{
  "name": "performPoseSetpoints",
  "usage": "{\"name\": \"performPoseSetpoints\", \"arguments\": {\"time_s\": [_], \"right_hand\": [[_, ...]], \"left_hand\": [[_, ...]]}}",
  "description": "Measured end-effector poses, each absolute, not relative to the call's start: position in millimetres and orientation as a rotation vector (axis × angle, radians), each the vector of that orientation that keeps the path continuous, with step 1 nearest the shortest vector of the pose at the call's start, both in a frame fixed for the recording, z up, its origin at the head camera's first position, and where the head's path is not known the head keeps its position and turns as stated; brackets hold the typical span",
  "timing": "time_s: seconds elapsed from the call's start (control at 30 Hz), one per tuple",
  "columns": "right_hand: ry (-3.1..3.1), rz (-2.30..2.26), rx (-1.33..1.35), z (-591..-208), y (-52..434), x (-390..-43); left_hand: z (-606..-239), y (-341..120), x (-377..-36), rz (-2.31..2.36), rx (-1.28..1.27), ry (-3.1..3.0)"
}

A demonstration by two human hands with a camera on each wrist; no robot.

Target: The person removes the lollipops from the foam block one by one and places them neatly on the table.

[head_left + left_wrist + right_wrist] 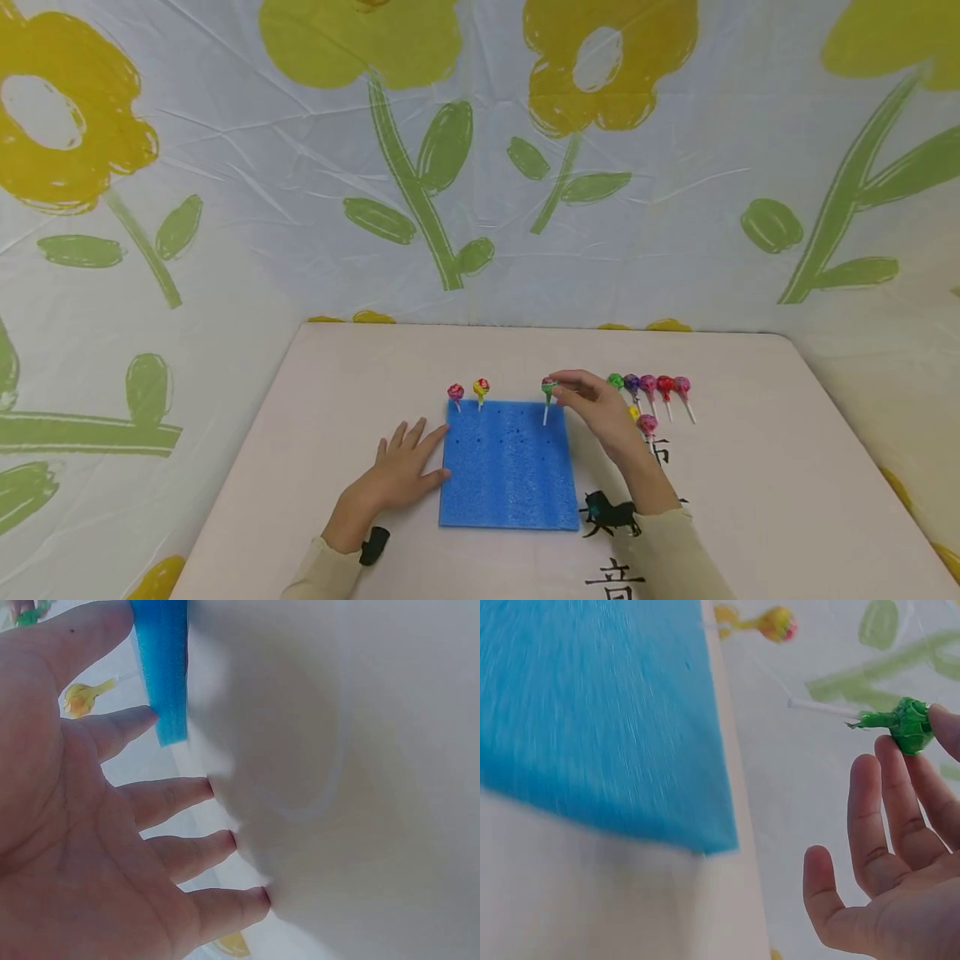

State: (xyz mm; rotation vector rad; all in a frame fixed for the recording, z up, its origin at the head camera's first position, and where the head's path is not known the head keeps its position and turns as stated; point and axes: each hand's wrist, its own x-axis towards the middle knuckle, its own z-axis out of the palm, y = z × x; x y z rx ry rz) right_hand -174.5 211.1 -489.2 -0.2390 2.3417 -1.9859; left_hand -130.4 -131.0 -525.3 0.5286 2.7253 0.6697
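Note:
My right hand (600, 408) pinches a green-wrapped lollipop (911, 726) by its candy head, the white stick pointing down over the far right part of a blue foam board (510, 483). In the right wrist view the stick's end shows free, apart from the board. My left hand (401, 471) lies spread beside the board's left edge, with thumb and index finger touching it and the other fingertips on the table. Along the far edge of the board, a pink lollipop (456, 392) and a yellow lollipop (481, 388) stand upright. Several small dark holes dot the board.
Right of the board, several more lollipops lie in a row, among them a red lollipop (665, 385), with a pink lollipop (647, 423) below them. Black printed characters and a dark figure (611, 512) mark the pale table (360, 367). A flower-patterned cloth (262, 250) hangs behind.

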Motion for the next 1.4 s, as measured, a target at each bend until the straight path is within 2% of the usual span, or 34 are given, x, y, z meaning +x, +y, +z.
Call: {"name": "performPoseSetpoints", "arguments": {"time_s": [0.5, 0.77, 1.4], "right_hand": [[2.563, -1.861, -0.007, -479, 287, -149], [2.647, -1.688, 0.229, -482, 322, -137], [2.623, -1.503, 0.433, -513, 362, -136]], "left_hand": [[-525, -130, -129, 0.677, 0.533, 2.727], [-522, -130, -128, 0.683, 0.527, 2.721], [-524, -131, -129, 0.666, 0.534, 2.722]]}}
